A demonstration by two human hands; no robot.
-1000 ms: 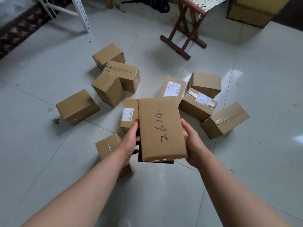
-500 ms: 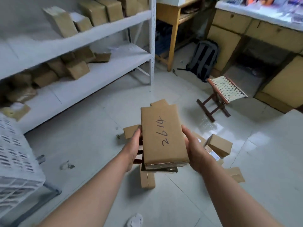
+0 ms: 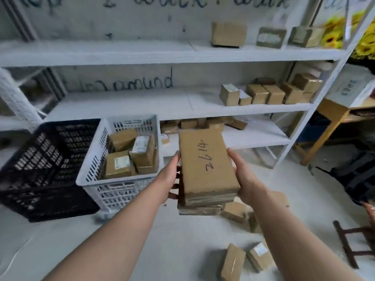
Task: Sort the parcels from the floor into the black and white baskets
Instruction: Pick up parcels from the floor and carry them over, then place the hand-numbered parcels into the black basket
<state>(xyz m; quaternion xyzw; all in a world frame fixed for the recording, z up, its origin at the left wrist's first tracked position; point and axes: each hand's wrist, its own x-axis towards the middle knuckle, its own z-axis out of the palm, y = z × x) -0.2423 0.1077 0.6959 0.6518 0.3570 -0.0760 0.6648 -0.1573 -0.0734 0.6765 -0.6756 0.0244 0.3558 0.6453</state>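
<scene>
The flat brown parcel (image 3: pixel 207 165) marked "2614" in pen is held in the air, with a second parcel (image 3: pixel 199 209) of like shape stacked under it, its near edge showing below the top one. The left hand (image 3: pixel 170 179) grasps the stack along its left long edge, fingers tucked beneath; the right hand (image 3: pixel 243 179) grasps the right long edge, thumb lying along the top corner line. The stack hangs just right of the white basket (image 3: pixel 117 180), and the left hand is near that basket's right rim but apart from it. Several parcels in the white basket (image 3: pixel 119 166) lie below its rim, leaving the upper part of the walls showing. The black basket (image 3: pixel 40 169) stands against the white one's left side; its inside is too dark to read. Both baskets sit on the floor (image 3: pixel 142 240) in front of a white shelf rack (image 3: pixel 142 104), whose lowest board edge runs behind the stack's far end. A pale stretch of floor shows under the forearms, between the baskets and the loose parcels (image 3: pixel 233 262) at lower right, some blurred. Farther right stand a dark wooden stool (image 3: pixel 349 244) and a wooden counter (image 3: pixel 332 110).
</scene>
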